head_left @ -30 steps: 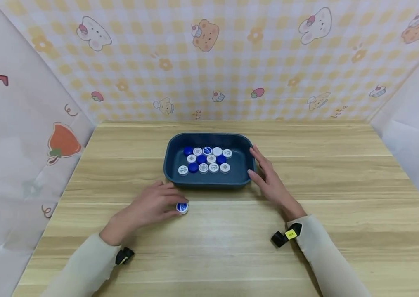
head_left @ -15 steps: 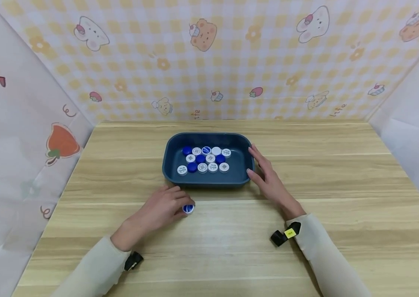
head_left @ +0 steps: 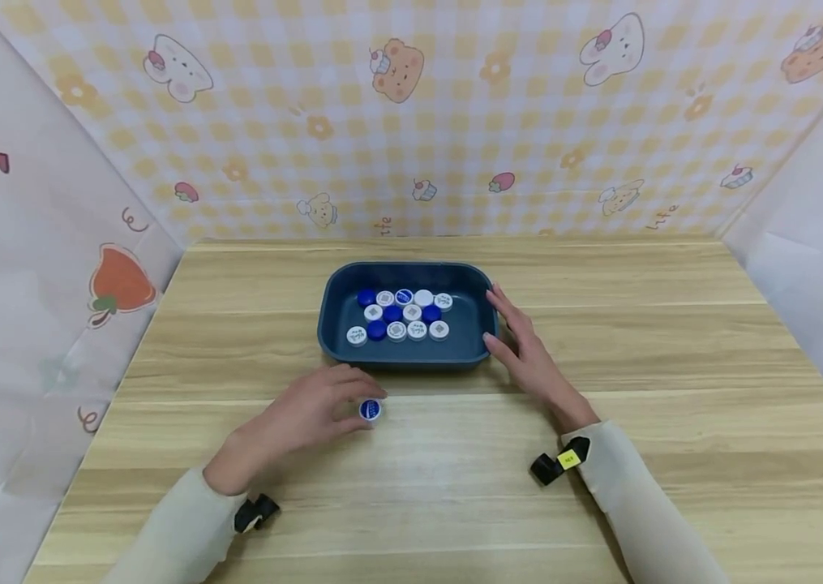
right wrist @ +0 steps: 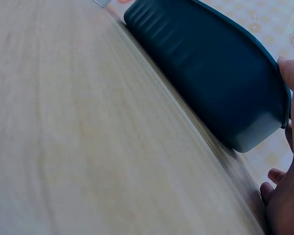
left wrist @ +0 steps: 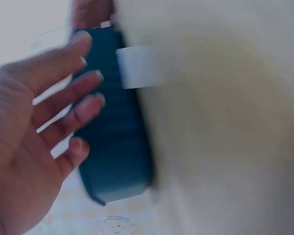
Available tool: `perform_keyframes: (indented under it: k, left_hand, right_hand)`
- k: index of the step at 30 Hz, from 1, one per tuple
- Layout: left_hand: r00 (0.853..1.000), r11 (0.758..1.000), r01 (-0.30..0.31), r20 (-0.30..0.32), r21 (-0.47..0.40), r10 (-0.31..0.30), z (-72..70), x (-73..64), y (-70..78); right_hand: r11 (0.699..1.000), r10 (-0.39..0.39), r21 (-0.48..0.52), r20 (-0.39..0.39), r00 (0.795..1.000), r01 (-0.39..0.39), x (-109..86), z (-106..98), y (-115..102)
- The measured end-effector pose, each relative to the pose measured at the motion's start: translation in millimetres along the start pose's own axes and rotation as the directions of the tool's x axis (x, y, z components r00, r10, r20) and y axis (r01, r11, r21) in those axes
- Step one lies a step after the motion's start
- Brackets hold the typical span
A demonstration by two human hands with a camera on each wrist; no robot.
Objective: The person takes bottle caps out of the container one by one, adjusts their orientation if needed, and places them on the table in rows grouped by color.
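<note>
A white bottle cap (head_left: 370,410) with a blue printed top lies on the table in front of the tray. The left hand (head_left: 319,410) is around it with thumb and fingers spread apart. In the left wrist view, those fingers (left wrist: 90,105) stand clear of the white cap (left wrist: 135,67). A dark blue tray (head_left: 473,345) holds several blue and white caps (head_left: 396,331), set in three rows. The right hand (head_left: 531,357) touches the tray's right end, its fingers extended along the rim. In the right wrist view, the thumb (right wrist: 289,71) rests at the tray's rim (right wrist: 250,39).
The wooden table (head_left: 455,487) meets a yellow checked backdrop (head_left: 455,122) at the back. A pale patterned sheet (head_left: 32,243) hangs at the left and a white one (head_left: 820,227) at the right. Each wrist carries a small black camera (head_left: 548,469).
The left hand slid the blue-topped cap slightly to the right, then its fingers parted from it. The right hand stays at the tray's right end.
</note>
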State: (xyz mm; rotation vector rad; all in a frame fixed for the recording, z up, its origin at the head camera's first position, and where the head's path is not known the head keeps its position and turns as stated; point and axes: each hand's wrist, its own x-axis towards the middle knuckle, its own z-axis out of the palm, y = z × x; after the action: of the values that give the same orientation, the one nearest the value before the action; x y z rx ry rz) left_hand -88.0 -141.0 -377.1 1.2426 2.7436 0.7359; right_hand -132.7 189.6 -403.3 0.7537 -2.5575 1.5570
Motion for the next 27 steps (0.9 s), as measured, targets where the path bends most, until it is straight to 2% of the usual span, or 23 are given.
perform_keyframes:
  k: [3,5,8,11,16,20,23,27]
  left_hand:
    - [0.998,0.985,-0.024,-0.064,-0.173,0.013,-17.0,8.6,-1.7]
    - [0.994,0.971,-0.045,-0.106,-0.234,0.021,-29.6,17.5,-5.1]
    - [0.988,0.971,-0.055,-0.155,-0.232,0.019,-44.8,32.4,-14.3]
    - [0.987,0.979,-0.003,-0.156,-0.205,-0.030,-55.4,45.7,-24.9]
    - [0.990,0.969,0.076,-0.097,-0.234,-0.101,-58.4,63.4,-45.4]
    - [0.991,0.953,0.124,-0.012,-0.276,-0.133,-53.6,71.6,-58.3]
    - [0.983,0.951,0.181,0.068,-0.251,-0.169,-49.1,75.2,-65.3]
    - [0.964,0.950,0.250,0.143,-0.186,-0.226,-45.6,77.5,-69.9]
  right_hand:
    - [1.000,-0.004,0.001,-0.008,1.000,0.004,0.4,-1,-1]
    - [1.000,-0.004,0.001,-0.011,1.000,0.004,0.7,-1,-2]
    - [1.000,0.001,0.000,-0.006,1.000,-0.001,1.3,-1,-1]
    - [1.000,0.001,0.007,0.001,1.000,-0.001,1.4,0,7]
    - [1.000,-0.002,0.001,-0.010,1.000,0.002,0.6,4,33]
    - [1.000,-0.006,-0.011,-0.014,1.000,0.005,-0.7,4,42]
    - [1.000,-0.013,-0.003,-0.018,1.000,0.013,-1.2,4,42]
    - [1.000,-0.015,-0.003,-0.016,1.000,0.015,-1.2,5,40]
